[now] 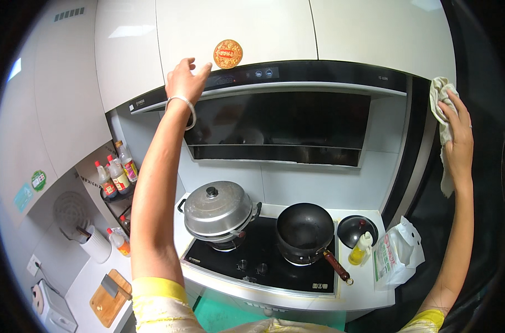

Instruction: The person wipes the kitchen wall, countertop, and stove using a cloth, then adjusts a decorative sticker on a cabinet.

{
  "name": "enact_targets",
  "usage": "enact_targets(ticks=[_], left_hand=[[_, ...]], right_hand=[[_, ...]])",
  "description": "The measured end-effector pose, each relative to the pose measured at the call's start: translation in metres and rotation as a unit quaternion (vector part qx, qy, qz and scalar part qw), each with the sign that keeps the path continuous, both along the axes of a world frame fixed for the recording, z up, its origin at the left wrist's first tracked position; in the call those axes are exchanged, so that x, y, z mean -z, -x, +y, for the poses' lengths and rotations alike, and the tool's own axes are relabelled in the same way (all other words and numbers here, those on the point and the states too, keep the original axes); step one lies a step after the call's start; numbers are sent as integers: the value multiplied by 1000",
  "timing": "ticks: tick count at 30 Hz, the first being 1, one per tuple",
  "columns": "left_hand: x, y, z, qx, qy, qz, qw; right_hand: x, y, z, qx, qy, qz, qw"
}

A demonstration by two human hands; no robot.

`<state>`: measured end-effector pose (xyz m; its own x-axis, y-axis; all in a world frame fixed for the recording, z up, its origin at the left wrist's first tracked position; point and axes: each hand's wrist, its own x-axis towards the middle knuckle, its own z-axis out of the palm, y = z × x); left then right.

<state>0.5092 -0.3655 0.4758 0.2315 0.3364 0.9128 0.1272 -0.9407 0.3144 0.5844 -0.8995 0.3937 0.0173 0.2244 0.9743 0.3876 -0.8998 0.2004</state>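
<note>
My left hand (188, 81), with a pale bangle at its wrist, is raised before the black control strip of the range hood (302, 75). Its fingers are spread and hold nothing; whether they touch the cabinet cannot be told. Just right of it a round red and gold sticker (228, 54) is on the white cabinet door (252, 25). At the far right my right hand (458, 125) grips a crumpled pale cloth (440, 100) against the end of the upper cabinet, and part of the cloth hangs down.
Below, a lidded metal steamer pot (218, 208) and a black wok (305, 227) stand on the gas hob (252, 266). An oil bottle (360, 249), a black lid (357, 231) and a plastic bag (400, 254) are at right. A cleaver (109, 286) lies on a cutting board (106, 306); sauce bottles (118, 177) stand left.
</note>
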Motion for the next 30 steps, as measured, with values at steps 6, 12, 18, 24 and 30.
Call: enact_targets(ticks=[6, 12, 18, 24, 30], left_hand=[[-21, -28, -17, -84, 74, 86, 990], [-27, -52, -26, -91, 143, 79, 982], [-32, -64, -23, -89, 170, 21, 981], [-37, -82, -12, -80, 174, -9, 981], [-48, -90, 22, 34, 79, -100, 991]], right_hand=[[-3, 13, -4, 20, 0, 2, 1000], [-10, 28, -6, 43, 7, -13, 999], [-6, 35, -3, 62, 2, -5, 998], [-4, 35, -5, 68, -26, -7, 997], [-4, 33, -4, 74, -29, 1, 997]])
